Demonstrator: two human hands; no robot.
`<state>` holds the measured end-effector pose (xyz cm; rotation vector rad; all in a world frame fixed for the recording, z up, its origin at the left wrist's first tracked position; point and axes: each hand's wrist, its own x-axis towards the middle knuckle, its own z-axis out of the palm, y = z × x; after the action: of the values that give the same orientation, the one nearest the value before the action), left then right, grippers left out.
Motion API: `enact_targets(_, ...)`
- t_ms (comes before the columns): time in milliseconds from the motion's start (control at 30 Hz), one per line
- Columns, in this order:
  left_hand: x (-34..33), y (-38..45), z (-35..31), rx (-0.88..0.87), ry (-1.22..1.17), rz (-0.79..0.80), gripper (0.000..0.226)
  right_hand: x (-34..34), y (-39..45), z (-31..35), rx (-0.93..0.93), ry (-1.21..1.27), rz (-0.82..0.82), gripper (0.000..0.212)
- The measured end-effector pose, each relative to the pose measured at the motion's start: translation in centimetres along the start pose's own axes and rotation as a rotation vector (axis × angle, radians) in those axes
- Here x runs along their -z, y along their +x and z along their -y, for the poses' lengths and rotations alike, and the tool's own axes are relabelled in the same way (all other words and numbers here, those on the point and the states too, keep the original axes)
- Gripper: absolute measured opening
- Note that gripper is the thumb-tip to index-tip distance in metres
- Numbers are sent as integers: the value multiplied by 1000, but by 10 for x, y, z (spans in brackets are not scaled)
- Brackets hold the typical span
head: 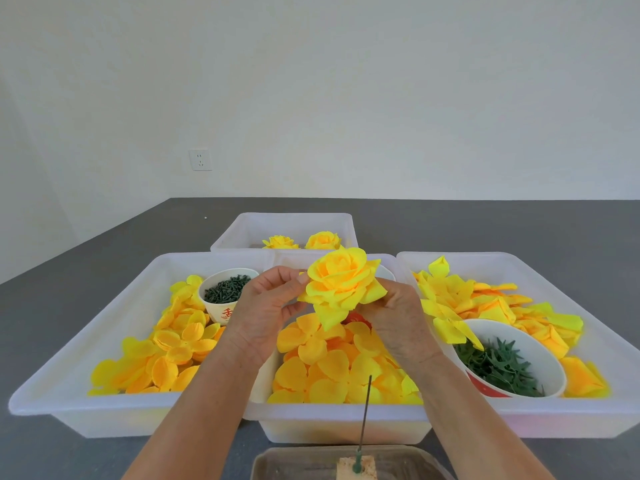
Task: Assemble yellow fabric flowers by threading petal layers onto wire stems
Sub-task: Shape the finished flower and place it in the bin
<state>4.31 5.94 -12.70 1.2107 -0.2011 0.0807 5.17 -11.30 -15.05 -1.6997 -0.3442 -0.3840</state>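
Flower: a full yellow fabric flower point(341, 284) is held up between both hands, bloom tipped toward the person.
Left hand point(266, 308): thumb and fingertips pinch the outer petals at the flower's left edge.
Right hand point(398, 317): fingers curl behind and under the flower's right side, gripping its base.
Wire stem point(365, 412): stands upright below the fingers, well apart from them.
Loose petals point(332, 362): piled in the tray beneath the hands.

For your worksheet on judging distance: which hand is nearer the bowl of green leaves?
Right. The right hand is just left of the bowl, holding the flower; the left hand is farther left, beyond the flower.
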Motion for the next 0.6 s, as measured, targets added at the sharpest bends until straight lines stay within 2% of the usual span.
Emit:
enact_targets(167, 3, 4, 3, 69, -12, -98, 9, -1, -1, 3, -11, 41, -13, 5)
enact_targets(367, 3, 5, 3, 120, 20, -101, 7, -4, 0, 2, -26, 16, 30, 5)
enact_targets(500, 4, 4, 1, 93, 24, -122, 24, -7, 0, 2, -32, -35, 24, 6)
enact_targets(600, 4, 2, 0, 94, 15, -137, 22, -9, 0, 5, -50, -25, 19, 6)
